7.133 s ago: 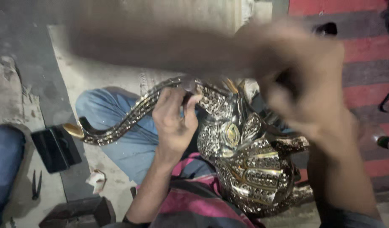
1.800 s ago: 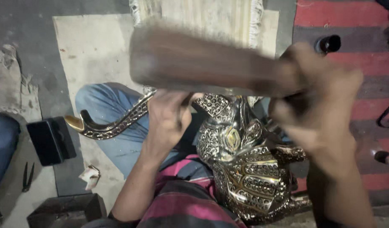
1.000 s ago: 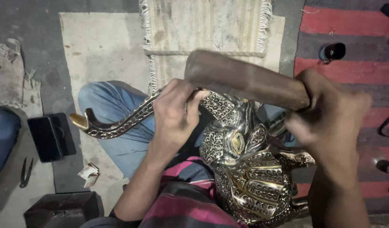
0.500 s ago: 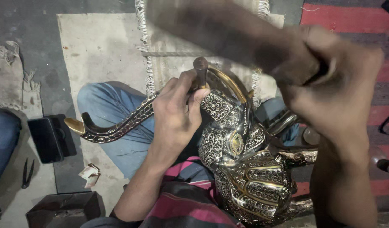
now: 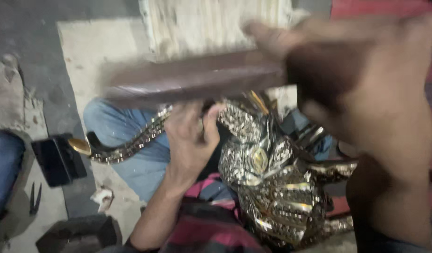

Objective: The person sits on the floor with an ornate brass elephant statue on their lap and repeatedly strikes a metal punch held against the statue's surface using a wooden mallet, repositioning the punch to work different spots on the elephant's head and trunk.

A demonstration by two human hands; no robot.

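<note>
An ornate gold-and-silver metal elephant figure point(image 5: 272, 187) rests on my lap, its long curved trunk point(image 5: 127, 147) reaching left over my blue-jeaned knee. My left hand point(image 5: 190, 140) is closed around a small punch-like tool at the top of the figure's head; the tool is hidden by my fingers. My right hand point(image 5: 366, 89) grips a dark wooden mallet-like block point(image 5: 192, 79), blurred with motion, held level just above my left hand.
A pale fringed rug point(image 5: 216, 23) lies ahead on the grey floor. A black case point(image 5: 56, 159) and pliers point(image 5: 34, 199) lie at left, a dark metal block point(image 5: 80, 232) at lower left. Another person's blue-clad leg point(image 5: 5, 168) is at the left edge. A red striped mat point(image 5: 366, 7) is on the right.
My right hand has swung the wooden block down from a raised, tilted position to level just above my left hand. My left hand has stayed on the figure's head.
</note>
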